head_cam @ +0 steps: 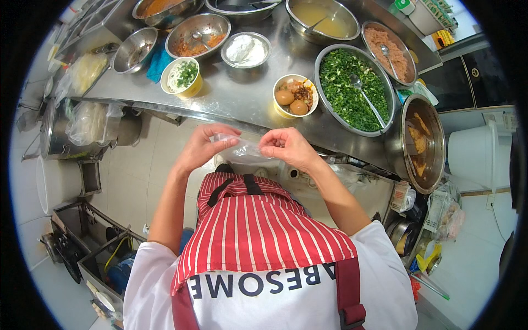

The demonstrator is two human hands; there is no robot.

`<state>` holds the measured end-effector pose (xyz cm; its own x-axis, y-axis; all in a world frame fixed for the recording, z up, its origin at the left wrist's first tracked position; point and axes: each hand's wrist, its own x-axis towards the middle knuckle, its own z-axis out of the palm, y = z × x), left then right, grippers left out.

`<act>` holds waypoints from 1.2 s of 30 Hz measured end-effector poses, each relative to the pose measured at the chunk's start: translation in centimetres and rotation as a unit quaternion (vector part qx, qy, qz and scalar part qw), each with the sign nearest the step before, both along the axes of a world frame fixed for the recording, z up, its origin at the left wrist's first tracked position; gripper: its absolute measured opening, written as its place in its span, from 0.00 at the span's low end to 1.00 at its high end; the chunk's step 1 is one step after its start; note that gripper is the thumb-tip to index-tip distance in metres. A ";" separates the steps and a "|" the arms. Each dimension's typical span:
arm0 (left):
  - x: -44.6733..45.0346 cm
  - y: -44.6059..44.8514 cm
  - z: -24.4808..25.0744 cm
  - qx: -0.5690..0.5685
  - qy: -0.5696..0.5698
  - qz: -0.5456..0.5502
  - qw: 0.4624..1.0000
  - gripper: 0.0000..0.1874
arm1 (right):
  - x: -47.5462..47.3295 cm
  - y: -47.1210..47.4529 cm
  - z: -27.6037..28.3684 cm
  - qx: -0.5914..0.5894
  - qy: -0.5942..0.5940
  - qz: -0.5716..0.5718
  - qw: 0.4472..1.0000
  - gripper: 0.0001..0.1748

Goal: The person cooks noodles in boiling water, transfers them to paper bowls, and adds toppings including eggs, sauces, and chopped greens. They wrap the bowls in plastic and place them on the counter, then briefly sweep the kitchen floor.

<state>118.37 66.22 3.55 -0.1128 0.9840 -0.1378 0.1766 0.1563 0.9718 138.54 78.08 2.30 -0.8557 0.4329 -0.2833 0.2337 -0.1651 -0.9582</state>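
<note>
Between my two hands a thin clear plastic bag [243, 152] is stretched, just in front of the steel counter's edge. My left hand [205, 144] pinches one end between thumb and fingers. The other end is gripped by the curled fingers of my right hand [287, 146]. Beyond the right hand, a paper bowl [277, 108] on the counter holds two brown eggs [291, 102], with minced toppings behind them. Farther left stands a second paper bowl [190, 88], with chopped green onion over something white.
A large bowl of chopped scallions [350, 90] holds a spoon. At the counter's right end stands a deep steel pot [425, 144] with fried pieces in liquid. Several steel bowls line the back, one with white powder [246, 50]. Plastic bags [88, 74] hang at left.
</note>
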 end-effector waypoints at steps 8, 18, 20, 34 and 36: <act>1.5 3.4 3.2 0.066 0.232 0.205 0.949 0.17 | -0.6 -0.1 -0.6 -0.019 0.003 -0.054 0.998 0.06; 5.7 1.1 1.0 -0.017 0.051 0.182 0.982 0.08 | -1.0 -1.5 -1.8 -0.068 0.085 -0.120 0.987 0.14; 4.8 1.0 -0.3 -0.001 0.050 0.230 0.972 0.08 | -0.5 -1.1 -2.0 -0.098 0.087 -0.178 0.975 0.15; -1.7 -4.8 -0.5 -0.075 -0.091 0.145 0.982 0.31 | -1.3 0.8 0.7 -0.034 0.041 -0.330 0.942 0.16; -0.1 -4.0 1.1 0.027 0.043 0.119 0.992 0.36 | -1.7 0.3 0.7 -0.027 0.017 -0.262 0.964 0.18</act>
<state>118.24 62.25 4.63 -0.3511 0.9340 -0.0657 0.2236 0.1517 0.9628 136.82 78.35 3.01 -0.5321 0.7946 -0.2924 0.0727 -0.3012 -0.9508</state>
